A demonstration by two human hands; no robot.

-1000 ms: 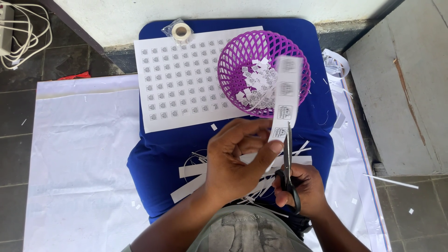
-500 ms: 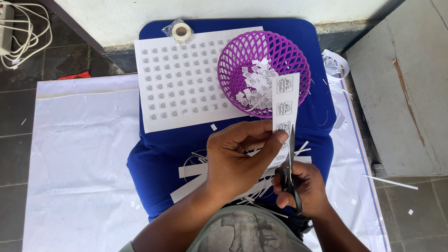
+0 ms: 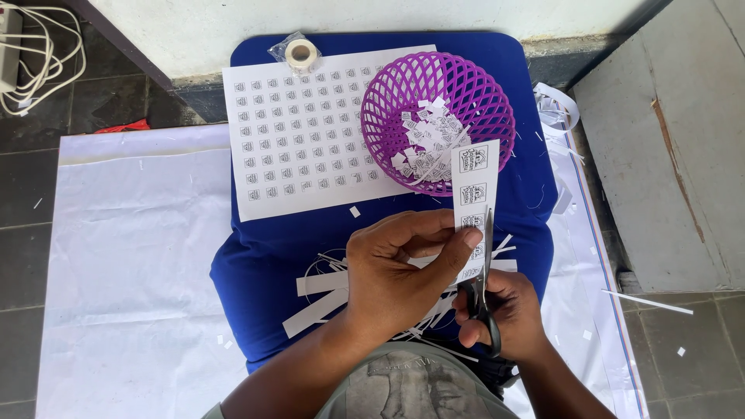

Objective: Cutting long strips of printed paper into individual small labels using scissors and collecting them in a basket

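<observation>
My left hand [image 3: 392, 268] pinches a narrow white paper strip [image 3: 474, 182] printed with small square labels and holds it upright. My right hand [image 3: 504, 314] grips black-handled scissors [image 3: 483, 271] whose blades run along the strip's right edge. Just beyond the strip stands a purple lattice basket [image 3: 388, 101] holding several small cut paper squares. A white sheet [image 3: 299, 128] printed with rows of the same labels lies flat on the blue cushion [image 3: 264, 256], left of the basket.
A tape roll [image 3: 301, 54] in clear wrap lies at the sheet's far edge. Cut paper strips [image 3: 322, 299] are scattered on the cushion near my lap. A white floor sheet [image 3: 132, 264] spreads left and right. White cables [image 3: 35, 46] lie far left; a grey slab [image 3: 667, 155] lies right.
The strip is lower and shorter above my left hand than a second ago. The scissors have moved up along its right edge.
</observation>
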